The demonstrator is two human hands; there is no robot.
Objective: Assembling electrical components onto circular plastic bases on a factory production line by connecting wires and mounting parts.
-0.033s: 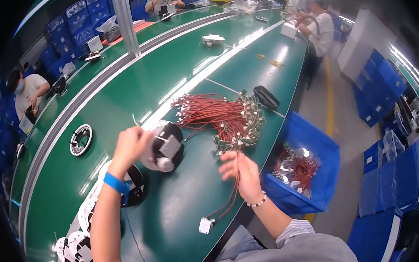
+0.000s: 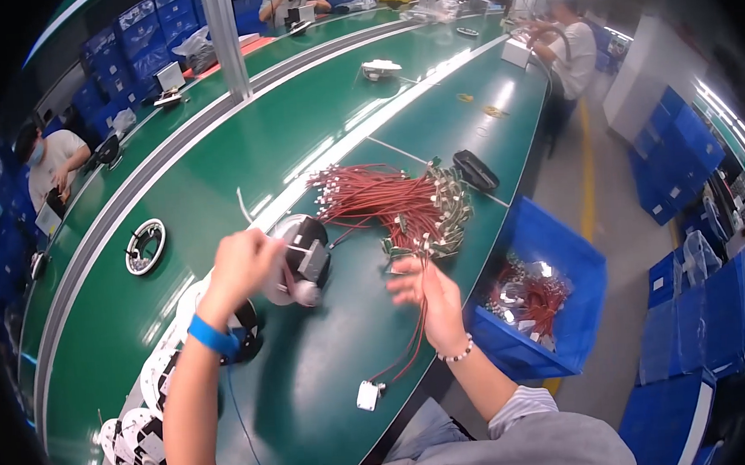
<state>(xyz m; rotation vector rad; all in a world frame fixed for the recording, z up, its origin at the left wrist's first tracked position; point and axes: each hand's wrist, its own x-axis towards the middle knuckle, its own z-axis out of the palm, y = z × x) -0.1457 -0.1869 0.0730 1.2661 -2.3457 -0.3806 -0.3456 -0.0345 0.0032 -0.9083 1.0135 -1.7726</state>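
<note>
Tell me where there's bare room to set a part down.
Bare: the green worktop between the blue wire and white square part; also the green surface between the white ring and the far white round part. Crowded: around the red wire bundle and along the lower-left white units.

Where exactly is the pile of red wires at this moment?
In the head view, the pile of red wires lies near the centre on the green table, just beyond the right hand, with a black oblong thing beside its right end.
</note>
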